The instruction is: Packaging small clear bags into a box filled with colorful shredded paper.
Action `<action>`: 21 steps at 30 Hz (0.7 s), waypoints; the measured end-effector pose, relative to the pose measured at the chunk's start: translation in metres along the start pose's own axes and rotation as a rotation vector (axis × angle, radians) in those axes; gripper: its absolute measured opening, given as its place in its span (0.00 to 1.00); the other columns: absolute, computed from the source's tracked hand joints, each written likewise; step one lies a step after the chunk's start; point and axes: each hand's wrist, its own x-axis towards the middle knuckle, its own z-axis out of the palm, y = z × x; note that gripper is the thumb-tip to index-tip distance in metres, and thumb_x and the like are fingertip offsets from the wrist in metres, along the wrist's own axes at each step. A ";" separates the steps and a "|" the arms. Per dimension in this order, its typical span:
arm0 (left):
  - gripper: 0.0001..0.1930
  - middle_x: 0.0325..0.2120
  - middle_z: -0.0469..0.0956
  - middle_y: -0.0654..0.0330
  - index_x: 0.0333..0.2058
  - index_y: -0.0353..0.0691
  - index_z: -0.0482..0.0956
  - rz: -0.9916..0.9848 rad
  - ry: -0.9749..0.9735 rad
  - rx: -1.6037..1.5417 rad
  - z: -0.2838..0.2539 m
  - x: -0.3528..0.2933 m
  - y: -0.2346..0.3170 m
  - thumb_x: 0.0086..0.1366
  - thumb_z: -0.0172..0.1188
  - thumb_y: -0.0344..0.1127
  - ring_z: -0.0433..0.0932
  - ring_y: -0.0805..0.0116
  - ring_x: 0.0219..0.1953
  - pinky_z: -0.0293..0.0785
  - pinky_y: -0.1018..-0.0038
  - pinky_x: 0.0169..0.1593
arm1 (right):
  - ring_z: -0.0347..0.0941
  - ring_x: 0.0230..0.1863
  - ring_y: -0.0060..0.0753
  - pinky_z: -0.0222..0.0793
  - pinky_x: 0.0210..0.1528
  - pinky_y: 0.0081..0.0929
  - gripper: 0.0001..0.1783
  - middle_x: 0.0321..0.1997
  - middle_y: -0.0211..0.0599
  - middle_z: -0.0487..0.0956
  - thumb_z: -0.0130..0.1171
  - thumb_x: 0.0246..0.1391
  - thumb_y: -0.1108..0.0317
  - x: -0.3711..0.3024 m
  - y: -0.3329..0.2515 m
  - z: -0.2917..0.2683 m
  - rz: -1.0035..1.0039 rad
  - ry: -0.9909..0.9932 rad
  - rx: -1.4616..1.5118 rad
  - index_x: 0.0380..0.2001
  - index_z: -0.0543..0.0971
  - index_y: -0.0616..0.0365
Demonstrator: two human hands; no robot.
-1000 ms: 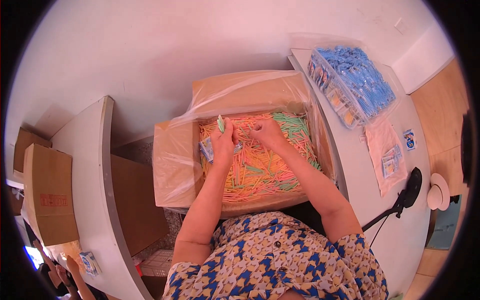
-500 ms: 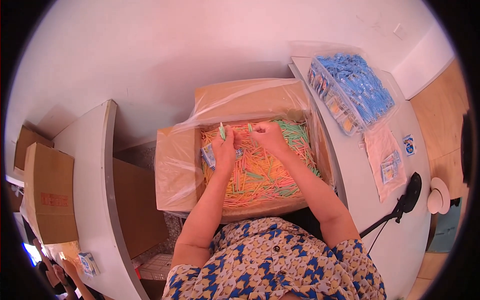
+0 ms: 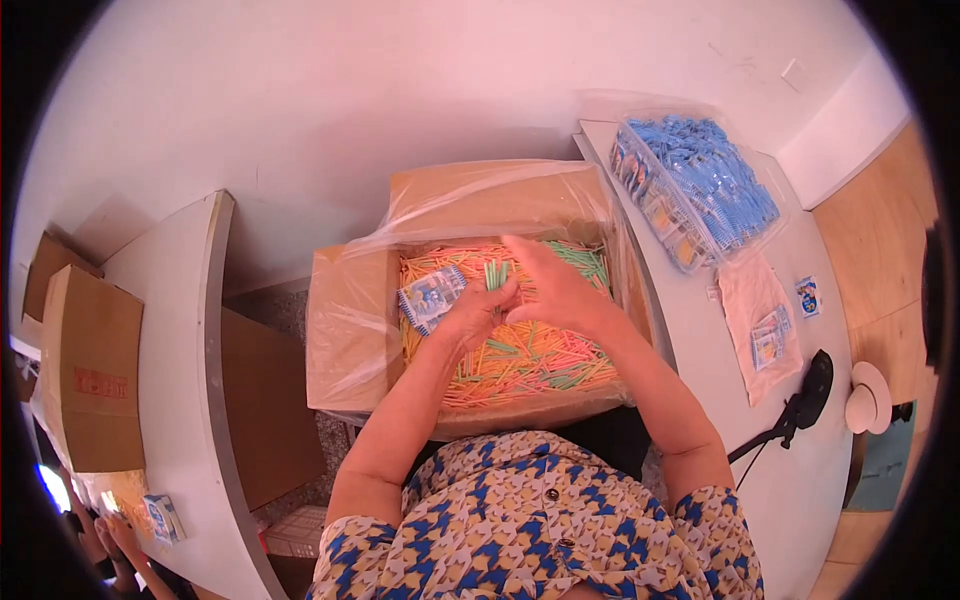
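Observation:
My left hand [image 3: 482, 312] is closed on a small bundle of thin green sticks [image 3: 495, 272], whose ends stand up above the fingers. Close beside it on the right is my right hand [image 3: 558, 288], fingers and thumb spread, holding nothing that shows. A blue-and-white printed packet [image 3: 432, 298] shows along the outer side of my left hand; whether that hand grips it or it rests on the sticks, I cannot tell. Below both hands, a lined cardboard box [image 3: 352, 330] is filled with loose thin sticks [image 3: 530, 365] in pink, orange, yellow and green.
On the right table, a clear plastic bin [image 3: 690, 190] holds many blue packets. Nearby lie a pink cloth [image 3: 755, 300] with packets on it, a single packet [image 3: 808, 297] and a black stand [image 3: 805, 405]. Left, a carton [image 3: 95, 370] stands on another table; another person's hands [image 3: 120, 540] work beyond.
My hands have come together and lower over the box, left moving right with the green sticks. My right hand has opened from a pinch on a green stick. More of the packet shows.

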 end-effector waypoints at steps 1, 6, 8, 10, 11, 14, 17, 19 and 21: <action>0.12 0.27 0.73 0.66 0.35 0.38 0.74 -0.001 -0.010 0.001 0.005 -0.003 0.001 0.66 0.55 0.42 0.72 0.75 0.30 0.70 0.76 0.35 | 0.67 0.55 0.47 0.65 0.54 0.34 0.36 0.53 0.47 0.71 0.67 0.38 0.70 0.000 -0.002 0.003 -0.050 -0.122 -0.038 0.54 0.67 0.59; 0.11 0.32 0.76 0.62 0.42 0.35 0.75 -0.057 0.022 -0.022 -0.003 -0.003 -0.007 0.67 0.52 0.37 0.75 0.70 0.32 0.72 0.75 0.39 | 0.66 0.56 0.47 0.65 0.55 0.35 0.45 0.54 0.48 0.70 0.73 0.31 0.61 -0.003 0.002 0.010 -0.100 -0.292 -0.125 0.56 0.66 0.58; 0.11 0.31 0.76 0.62 0.40 0.35 0.75 -0.060 0.007 0.108 -0.007 -0.002 -0.011 0.66 0.54 0.37 0.75 0.71 0.31 0.73 0.75 0.37 | 0.68 0.53 0.48 0.66 0.52 0.36 0.39 0.52 0.48 0.71 0.71 0.32 0.53 -0.005 -0.006 -0.002 -0.010 -0.336 0.066 0.48 0.71 0.60; 0.11 0.30 0.76 0.62 0.39 0.35 0.76 -0.069 -0.003 0.244 -0.003 -0.003 -0.010 0.64 0.55 0.38 0.75 0.72 0.31 0.73 0.75 0.34 | 0.71 0.48 0.47 0.68 0.46 0.36 0.33 0.47 0.47 0.74 0.69 0.35 0.51 -0.009 -0.009 -0.004 -0.042 -0.212 -0.029 0.42 0.72 0.60; 0.12 0.29 0.76 0.62 0.38 0.34 0.76 -0.077 -0.070 0.558 0.008 -0.006 -0.002 0.62 0.57 0.37 0.75 0.72 0.30 0.72 0.74 0.33 | 0.74 0.42 0.47 0.70 0.40 0.36 0.28 0.42 0.46 0.76 0.67 0.39 0.48 -0.012 -0.008 -0.006 -0.064 -0.085 -0.137 0.36 0.74 0.59; 0.12 0.28 0.76 0.61 0.37 0.34 0.75 0.172 -0.154 0.827 0.027 -0.012 -0.017 0.57 0.60 0.35 0.75 0.74 0.30 0.72 0.72 0.30 | 0.75 0.27 0.44 0.69 0.26 0.36 0.25 0.25 0.41 0.78 0.62 0.44 0.44 -0.030 -0.008 0.010 0.148 -0.131 -0.392 0.28 0.72 0.56; 0.13 0.30 0.77 0.61 0.37 0.33 0.75 0.305 -0.104 0.860 0.030 -0.010 -0.026 0.52 0.63 0.31 0.74 0.75 0.32 0.72 0.72 0.30 | 0.72 0.17 0.44 0.66 0.19 0.36 0.22 0.15 0.37 0.74 0.61 0.47 0.44 -0.042 -0.008 0.018 0.024 0.173 -0.196 0.25 0.72 0.53; 0.15 0.32 0.77 0.61 0.37 0.33 0.75 0.178 -0.019 0.954 0.021 -0.005 -0.034 0.50 0.65 0.30 0.74 0.75 0.33 0.72 0.72 0.32 | 0.72 0.17 0.44 0.66 0.20 0.36 0.21 0.15 0.37 0.74 0.61 0.47 0.46 -0.047 -0.018 0.019 0.032 0.214 -0.159 0.24 0.72 0.53; 0.18 0.33 0.76 0.60 0.38 0.34 0.75 0.360 -0.057 0.835 0.017 -0.004 -0.043 0.47 0.68 0.31 0.74 0.74 0.36 0.72 0.74 0.34 | 0.72 0.17 0.44 0.66 0.20 0.36 0.20 0.14 0.38 0.74 0.62 0.47 0.48 -0.050 -0.018 0.021 0.040 0.263 -0.125 0.22 0.72 0.53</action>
